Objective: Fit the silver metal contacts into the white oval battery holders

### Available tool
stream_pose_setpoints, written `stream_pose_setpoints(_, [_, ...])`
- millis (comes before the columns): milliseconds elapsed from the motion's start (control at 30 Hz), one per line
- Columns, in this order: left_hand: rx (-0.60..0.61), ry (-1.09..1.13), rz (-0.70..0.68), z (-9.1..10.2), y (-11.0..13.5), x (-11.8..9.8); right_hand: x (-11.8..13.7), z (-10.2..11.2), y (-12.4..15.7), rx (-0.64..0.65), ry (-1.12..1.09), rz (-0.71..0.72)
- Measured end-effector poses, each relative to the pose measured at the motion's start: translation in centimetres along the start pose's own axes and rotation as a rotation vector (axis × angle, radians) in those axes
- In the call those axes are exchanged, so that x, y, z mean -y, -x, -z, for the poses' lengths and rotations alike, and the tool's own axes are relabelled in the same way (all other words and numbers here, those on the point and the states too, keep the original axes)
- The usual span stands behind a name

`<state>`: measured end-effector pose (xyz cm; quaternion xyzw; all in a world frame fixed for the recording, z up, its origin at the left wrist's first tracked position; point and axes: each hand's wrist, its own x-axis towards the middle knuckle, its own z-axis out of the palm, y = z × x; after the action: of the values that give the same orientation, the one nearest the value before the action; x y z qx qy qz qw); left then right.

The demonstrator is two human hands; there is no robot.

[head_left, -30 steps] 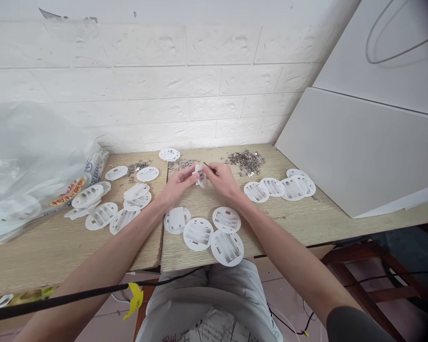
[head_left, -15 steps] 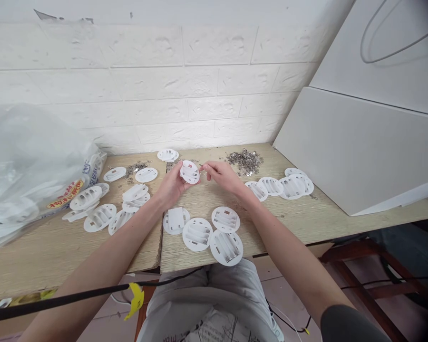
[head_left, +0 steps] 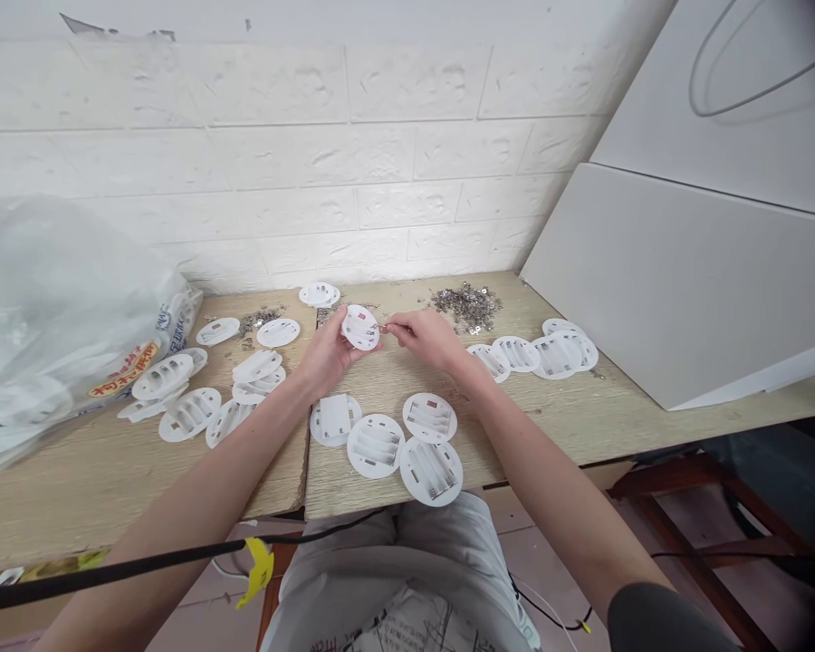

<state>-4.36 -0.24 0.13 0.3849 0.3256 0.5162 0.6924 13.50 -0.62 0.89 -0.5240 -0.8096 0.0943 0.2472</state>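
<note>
My left hand (head_left: 327, 353) grips a white round battery holder (head_left: 360, 328) by its left edge, tilted up above the table, its slotted side facing me. At the disc's right edge, the fingers of my right hand (head_left: 417, 335) are pinched together. Something thin and small shows at those fingertips, too small to name. Nearer to me lie several more round holders, among them one slotted disc (head_left: 376, 446) and one with a flat cover side up (head_left: 335, 420). Behind my right hand is a pile of small metal contact pieces (head_left: 472, 308).
A clear plastic bag (head_left: 68, 308) with white discs inside stands at the left. Loose discs (head_left: 190, 414) lie beside it, near a smaller heap of metal pieces (head_left: 262, 319). Overlapping discs (head_left: 557, 353) sit at right by a white panel (head_left: 693, 281). A black cable (head_left: 142, 570) crosses in front.
My right hand's fingertips have shifted slightly down along the right edge of the battery holder. The left hand and the disc are almost unmoved.
</note>
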Motion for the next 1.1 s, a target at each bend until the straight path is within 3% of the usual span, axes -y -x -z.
stream_pose_setpoints(1100, [0.016, -0.022, -0.010, 0.06, 0.04, 0.04, 0.34, 0.32, 0.11, -0.007, 0.024, -0.046])
